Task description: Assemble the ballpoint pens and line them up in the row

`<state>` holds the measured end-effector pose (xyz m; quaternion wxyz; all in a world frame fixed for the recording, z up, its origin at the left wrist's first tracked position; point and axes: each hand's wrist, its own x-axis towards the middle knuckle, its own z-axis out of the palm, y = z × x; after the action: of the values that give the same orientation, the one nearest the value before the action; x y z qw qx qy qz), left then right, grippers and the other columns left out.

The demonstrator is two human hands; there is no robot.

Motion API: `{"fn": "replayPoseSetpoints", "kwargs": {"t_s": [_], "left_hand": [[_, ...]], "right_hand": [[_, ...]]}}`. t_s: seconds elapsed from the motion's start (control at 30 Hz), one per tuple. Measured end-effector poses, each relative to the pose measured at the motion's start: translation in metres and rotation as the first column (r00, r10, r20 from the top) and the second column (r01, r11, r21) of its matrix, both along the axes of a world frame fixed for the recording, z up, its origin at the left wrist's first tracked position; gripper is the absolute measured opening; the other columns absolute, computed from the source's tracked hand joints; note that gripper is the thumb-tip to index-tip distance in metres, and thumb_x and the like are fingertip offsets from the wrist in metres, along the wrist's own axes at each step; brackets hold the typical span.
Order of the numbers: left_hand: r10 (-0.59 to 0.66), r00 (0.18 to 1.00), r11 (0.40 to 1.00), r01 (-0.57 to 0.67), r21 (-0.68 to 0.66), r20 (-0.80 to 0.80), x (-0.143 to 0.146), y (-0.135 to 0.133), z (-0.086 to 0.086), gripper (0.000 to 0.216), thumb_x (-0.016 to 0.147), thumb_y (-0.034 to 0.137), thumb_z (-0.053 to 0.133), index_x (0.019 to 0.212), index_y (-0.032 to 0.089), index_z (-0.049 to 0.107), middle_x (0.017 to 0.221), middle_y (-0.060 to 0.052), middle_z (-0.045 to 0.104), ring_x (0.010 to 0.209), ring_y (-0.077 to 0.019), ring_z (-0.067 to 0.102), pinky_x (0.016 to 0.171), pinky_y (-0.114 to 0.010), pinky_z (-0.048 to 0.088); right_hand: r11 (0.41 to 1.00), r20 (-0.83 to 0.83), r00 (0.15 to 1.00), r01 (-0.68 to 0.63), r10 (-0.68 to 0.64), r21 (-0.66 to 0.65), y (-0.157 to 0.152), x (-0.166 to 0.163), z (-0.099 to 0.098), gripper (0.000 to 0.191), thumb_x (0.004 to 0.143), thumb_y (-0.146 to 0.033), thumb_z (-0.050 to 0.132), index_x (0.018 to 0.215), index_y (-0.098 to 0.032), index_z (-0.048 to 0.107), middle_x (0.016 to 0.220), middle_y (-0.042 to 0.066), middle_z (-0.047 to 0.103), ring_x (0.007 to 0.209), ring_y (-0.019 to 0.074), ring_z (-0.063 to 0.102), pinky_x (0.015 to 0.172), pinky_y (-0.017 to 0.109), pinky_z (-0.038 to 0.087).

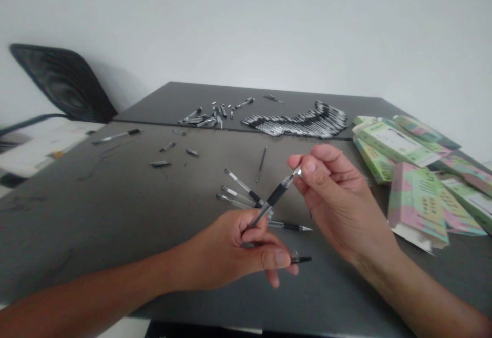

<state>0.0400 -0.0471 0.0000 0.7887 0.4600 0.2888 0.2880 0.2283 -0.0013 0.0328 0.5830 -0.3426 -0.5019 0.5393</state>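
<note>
My left hand (246, 245) is closed around a clear gel pen (275, 194) with a black grip, tilted up to the right. Between its thumb and fingers there is also a black pen cap (302, 259). With its fingertips, my right hand (334, 189) pinches a small silver pen tip (298, 172) at the upper end of that pen. Whether the tip is seated on the barrel cannot be made out. Just beyond my hands lie several uncapped pens (240, 195), and one pen with a silver tip (290, 225) points right.
A long row of pens (300, 122) lies at the back, beside a heap of caps and small parts (209, 117). Loose caps (160, 163) and a pen (117, 136) are on the left. Printed boxes (417, 199) pile up at right. A black chair (63, 81) stands beyond the table (115, 189).
</note>
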Motion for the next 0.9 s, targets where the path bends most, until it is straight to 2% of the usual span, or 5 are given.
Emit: {"fn": "replayPoseSetpoints", "kwargs": {"t_s": [0.23,0.53,0.77,0.83,0.9], "left_hand": [[0.016,0.997,0.999,-0.014,-0.033,0.076,0.002,0.000,0.002,0.058,0.092,0.033,0.085,0.071,0.022,0.031,0.087,-0.003,0.080,0.073,-0.0138,0.078,0.061,-0.020,0.057],[0.016,0.998,0.999,-0.014,-0.030,0.065,0.002,0.000,0.001,0.059,0.092,0.033,0.085,0.072,0.022,0.030,0.088,-0.003,0.080,0.067,-0.0113,0.076,0.059,-0.018,0.056],[-0.020,0.998,0.999,0.022,-0.026,0.056,0.002,-0.002,-0.005,0.056,0.095,0.032,0.082,0.073,0.022,0.031,0.092,-0.004,0.082,0.067,-0.0105,0.076,0.059,-0.018,0.055],[-0.029,0.998,0.999,0.030,-0.019,0.046,0.002,-0.002,-0.005,0.056,0.095,0.031,0.082,0.073,0.022,0.031,0.092,-0.004,0.082,0.066,-0.0103,0.076,0.059,-0.018,0.054],[-0.022,0.999,0.999,0.023,-0.023,0.045,0.002,-0.003,-0.005,0.056,0.095,0.030,0.082,0.073,0.022,0.031,0.092,-0.004,0.082,0.066,-0.0105,0.076,0.059,-0.018,0.054]], "right_hand": [[0.998,0.055,0.998,0.019,-0.022,0.053,-0.001,0.000,-0.005,0.020,0.087,-0.042,0.088,0.099,-0.033,0.075,0.095,-0.003,0.085,0.103,0.0208,0.081,0.101,0.041,0.062],[0.996,0.111,0.993,0.030,-0.040,0.088,-0.005,-0.004,-0.008,0.024,0.087,-0.037,0.088,0.105,-0.035,0.073,0.093,-0.004,0.085,0.100,0.0213,0.081,0.097,0.042,0.063],[0.998,0.010,1.000,0.024,-0.025,0.060,-0.007,-0.010,-0.002,0.040,0.077,-0.025,0.094,0.105,-0.034,0.068,0.080,-0.009,0.075,0.078,0.0131,0.073,0.076,0.027,0.060],[0.998,0.014,1.000,0.019,-0.020,0.056,-0.008,-0.009,-0.001,0.045,0.073,-0.026,0.097,0.105,-0.034,0.068,0.077,-0.010,0.071,0.071,0.0119,0.067,0.069,0.025,0.058],[0.998,0.039,0.999,-0.023,0.021,0.062,-0.009,-0.007,-0.002,0.048,0.073,-0.036,0.098,0.114,-0.035,0.071,0.089,-0.006,0.075,0.080,0.0138,0.070,0.074,0.026,0.059]]}}
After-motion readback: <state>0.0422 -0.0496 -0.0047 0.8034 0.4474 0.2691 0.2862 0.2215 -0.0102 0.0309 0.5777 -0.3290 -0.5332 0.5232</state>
